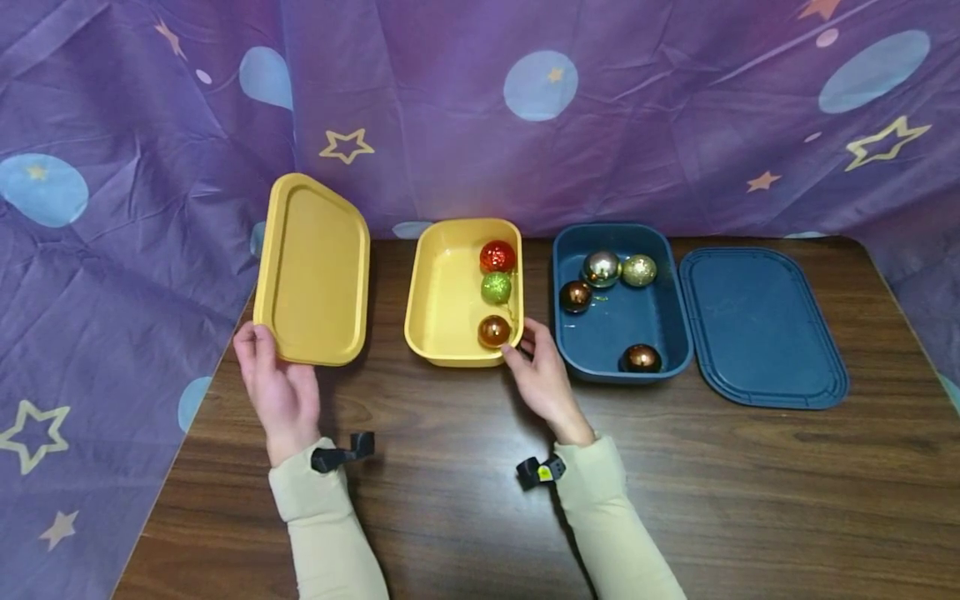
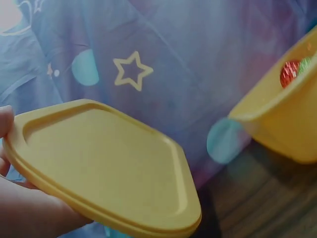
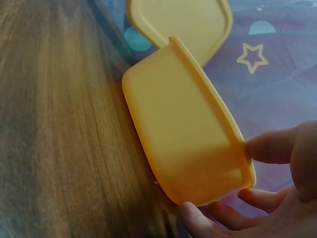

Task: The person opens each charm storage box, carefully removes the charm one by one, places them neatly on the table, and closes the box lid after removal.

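The yellow lid [image 1: 315, 271] is up off the table [image 1: 450, 500], to the left of the yellow box [image 1: 446, 292] and apart from it. Your left hand [image 1: 281, 392] grips its near left corner, thumb over the rim and fingers beneath, closed only as far as the lid's edge allows. Your right hand [image 1: 546, 379] holds the box's near right corner between thumb and fingers. You seem to be at the step of handling the lid with the box steadied; if it is to go on, the move calls for levelling it over the box and matching corners, clear of the amber bauble [image 1: 494, 332] near that corner. The lid's long axis runs away from you, roughly parallel to the box's. Its recessed face is towards you, tilted, the left long side apparently higher.
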### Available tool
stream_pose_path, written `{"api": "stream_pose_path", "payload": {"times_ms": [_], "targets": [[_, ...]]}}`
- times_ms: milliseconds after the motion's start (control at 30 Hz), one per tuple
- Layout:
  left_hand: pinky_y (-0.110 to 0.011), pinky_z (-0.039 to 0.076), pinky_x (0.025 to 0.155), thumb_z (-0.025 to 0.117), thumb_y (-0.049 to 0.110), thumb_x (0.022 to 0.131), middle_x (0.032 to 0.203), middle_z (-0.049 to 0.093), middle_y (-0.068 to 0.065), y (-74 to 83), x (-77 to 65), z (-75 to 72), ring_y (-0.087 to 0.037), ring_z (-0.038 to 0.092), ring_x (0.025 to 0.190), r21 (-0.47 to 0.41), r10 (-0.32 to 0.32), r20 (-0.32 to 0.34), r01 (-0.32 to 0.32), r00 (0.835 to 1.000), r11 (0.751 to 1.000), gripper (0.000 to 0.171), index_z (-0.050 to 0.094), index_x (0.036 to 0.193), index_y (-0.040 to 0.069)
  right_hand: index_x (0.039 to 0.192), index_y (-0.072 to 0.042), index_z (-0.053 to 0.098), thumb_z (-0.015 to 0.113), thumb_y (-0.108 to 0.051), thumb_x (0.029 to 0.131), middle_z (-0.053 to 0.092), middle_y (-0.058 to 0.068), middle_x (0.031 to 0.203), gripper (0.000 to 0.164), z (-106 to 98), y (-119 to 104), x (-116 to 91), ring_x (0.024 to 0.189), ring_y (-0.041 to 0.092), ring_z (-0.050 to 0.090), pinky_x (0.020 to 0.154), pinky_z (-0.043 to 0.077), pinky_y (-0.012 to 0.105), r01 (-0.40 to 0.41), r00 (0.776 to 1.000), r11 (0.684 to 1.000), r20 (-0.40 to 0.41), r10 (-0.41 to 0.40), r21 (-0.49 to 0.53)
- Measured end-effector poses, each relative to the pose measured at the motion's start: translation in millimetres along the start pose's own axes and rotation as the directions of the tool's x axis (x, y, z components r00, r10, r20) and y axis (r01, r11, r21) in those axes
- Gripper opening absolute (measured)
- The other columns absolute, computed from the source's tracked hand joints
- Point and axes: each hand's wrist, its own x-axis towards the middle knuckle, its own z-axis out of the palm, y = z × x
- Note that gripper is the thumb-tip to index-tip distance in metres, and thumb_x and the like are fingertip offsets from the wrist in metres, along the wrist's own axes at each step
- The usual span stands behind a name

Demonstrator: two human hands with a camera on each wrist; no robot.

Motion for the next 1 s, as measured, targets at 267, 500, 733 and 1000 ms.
{"api": "stream_pose_path", "payload": {"times_ms": [267,500,733,1000], "targets": [[-0.03,0.045,0.085,0.063,0.009,0.091,0.105,0.056,-0.013,-7.6,3.1,-0.4,-0.023,0.055,0.097,0.224,0.109,-0.079,-0.089,0.991,0.971,0.012,0.054,0.096,0.004,0.142,0.002,0.037,0.058,-0.012,0.093,0.045,0.023,0.141,0.055,-1,0,1,0.123,0.04,0.052,0.103,0.045,0.048,0.005,1.0,1.0,0.011,-0.005,0.019],[-0.026,0.047,0.08,0.06,0.0,0.091,0.097,0.058,-0.006,-16.3,3.4,4.3,-0.017,0.056,0.094,0.459,0.21,-0.122,-0.132,0.97,0.878,0.008,0.059,0.091,0.007,0.143,-0.001,0.036,0.059,-0.014,0.093,0.043,0.021,0.144,0.056,-2,-1,0,0.124,0.04,0.052,0.103,0.045,0.047,-0.021,1.0,0.999,0.023,0.02,0.031],[-0.028,0.037,0.108,0.058,-0.008,0.088,0.105,0.065,-0.002,-26.9,-0.5,6.6,-0.021,0.053,0.117,0.674,0.271,0.016,-0.21,0.963,0.708,0.018,0.058,0.086,0.01,0.144,-0.002,0.036,0.059,-0.013,0.093,0.044,0.02,0.144,0.057,-3,-1,-1,0.124,0.04,0.052,0.104,0.044,0.047,-0.019,1.0,0.999,0.026,0.018,0.026],[-0.026,0.042,0.101,0.055,-0.003,0.091,0.124,0.059,-0.02,-34.7,-3.7,6.8,-0.023,0.054,0.119,0.855,0.062,0.11,-0.126,0.992,0.503,0.01,0.053,0.1,-0.007,0.144,-0.002,0.037,0.06,-0.012,0.093,0.047,0.021,0.142,0.057,-3,-2,-1,0.119,0.039,0.055,0.102,0.045,0.046,-0.002,1.0,1.0,0.014,0.002,0.015]]}}
